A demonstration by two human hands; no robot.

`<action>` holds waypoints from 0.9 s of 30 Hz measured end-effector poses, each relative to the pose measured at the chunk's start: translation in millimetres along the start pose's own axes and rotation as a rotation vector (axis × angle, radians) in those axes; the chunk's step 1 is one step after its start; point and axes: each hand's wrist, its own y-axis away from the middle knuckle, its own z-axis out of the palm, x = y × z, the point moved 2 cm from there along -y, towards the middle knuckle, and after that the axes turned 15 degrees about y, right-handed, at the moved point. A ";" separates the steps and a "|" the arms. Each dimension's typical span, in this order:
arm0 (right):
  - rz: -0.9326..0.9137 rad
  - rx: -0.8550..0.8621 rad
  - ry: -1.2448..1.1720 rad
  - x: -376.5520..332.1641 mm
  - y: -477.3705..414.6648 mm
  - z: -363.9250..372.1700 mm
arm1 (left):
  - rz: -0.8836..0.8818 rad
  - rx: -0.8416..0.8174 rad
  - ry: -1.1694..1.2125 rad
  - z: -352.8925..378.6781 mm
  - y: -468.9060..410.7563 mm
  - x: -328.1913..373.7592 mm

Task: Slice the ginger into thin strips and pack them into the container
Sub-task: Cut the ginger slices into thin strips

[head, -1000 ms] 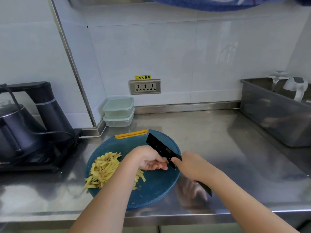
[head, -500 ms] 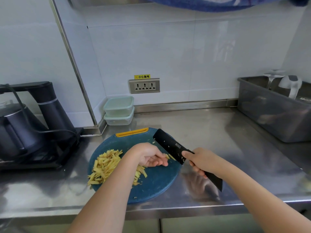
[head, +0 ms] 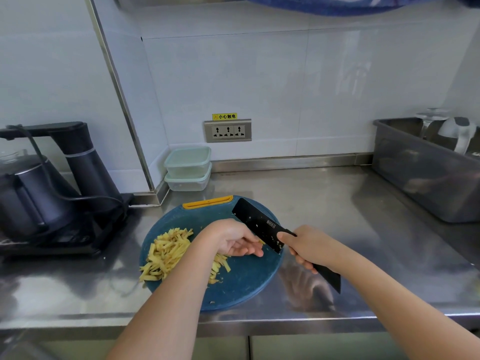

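Right hand (head: 310,246) wrapped tight round the handle of the black cleaver (head: 262,224), forefinger laid along the blade's flat; a second ago the blade stood down on the board right beside the left knuckles, half a second ago it was lifted and tipped, and now it sits a little farther over to the right, flat face turned up, pale ginger bits stuck near its lower corner. Left hand (head: 235,239) lies palm-down on the round blue cutting board (head: 241,287), fingers loosely curled over the last of the ginger, fingertips just left of the blade's lower corner; whether it pinches anything I cannot tell, since the hand hides what is under it. It has hardly shifted across the three frames. The heap of ginger strips (head: 166,253) stays on the left half of the board, a smaller scatter below the left wrist. Two stacked lidded containers (head: 187,168) stand in the back corner of the steel counter (head: 324,203), closed, well apart from the board. Black kettle (head: 39,193) at far left, grey tub (head: 426,178) at right, unchanged.
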 end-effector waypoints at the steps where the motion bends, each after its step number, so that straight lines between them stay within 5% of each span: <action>1: -0.002 0.002 0.006 -0.2 -0.3 0.5 | -0.003 -0.001 0.001 0.2 -0.1 -0.2; 27: 0.062 0.037 0.014 -16.7 12.4 14.9 | -0.034 0.065 -0.078 7.3 7.3 6.4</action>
